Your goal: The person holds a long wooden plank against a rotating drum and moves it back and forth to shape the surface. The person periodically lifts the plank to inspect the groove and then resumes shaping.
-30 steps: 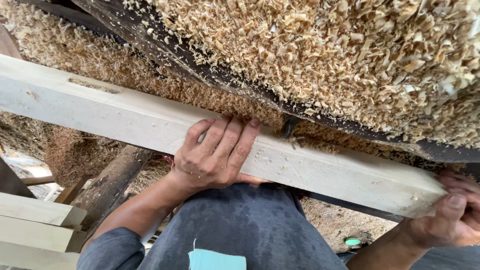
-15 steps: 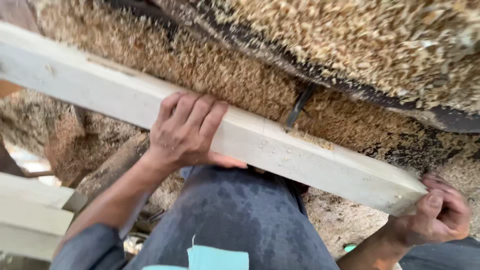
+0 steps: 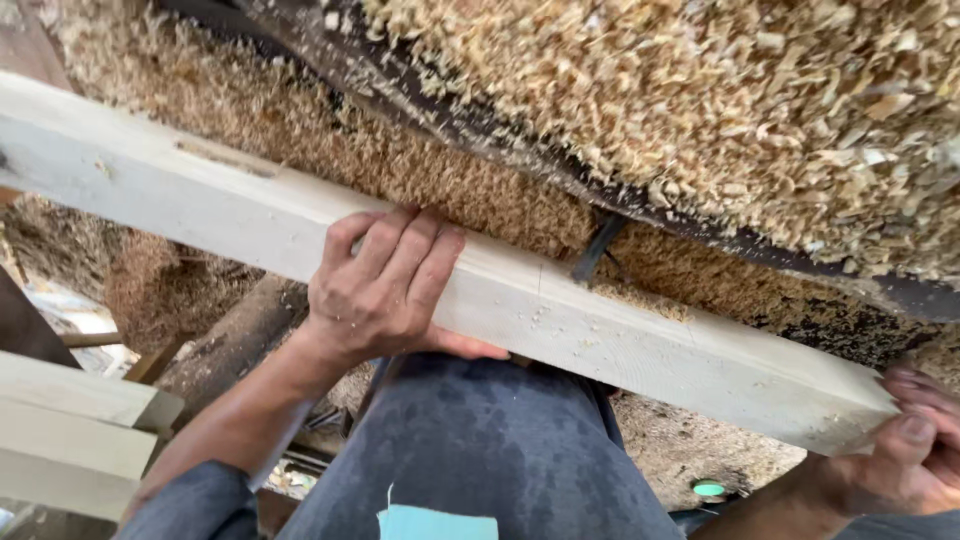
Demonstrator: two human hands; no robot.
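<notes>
The pale wooden beam lies across the person's dark-trousered knee, running from upper left down to lower right. The left hand has its fingers clamped over the beam's top edge mid-length; the right hand grips its end, fingers curled around the corner. Holding it level probably means keeping both grips firm. Beyond, wood shavings heap over a dark machine edge; more pale boards stack at lower left.

1 head view, close, looking steeply down over knee at plank.
</notes>
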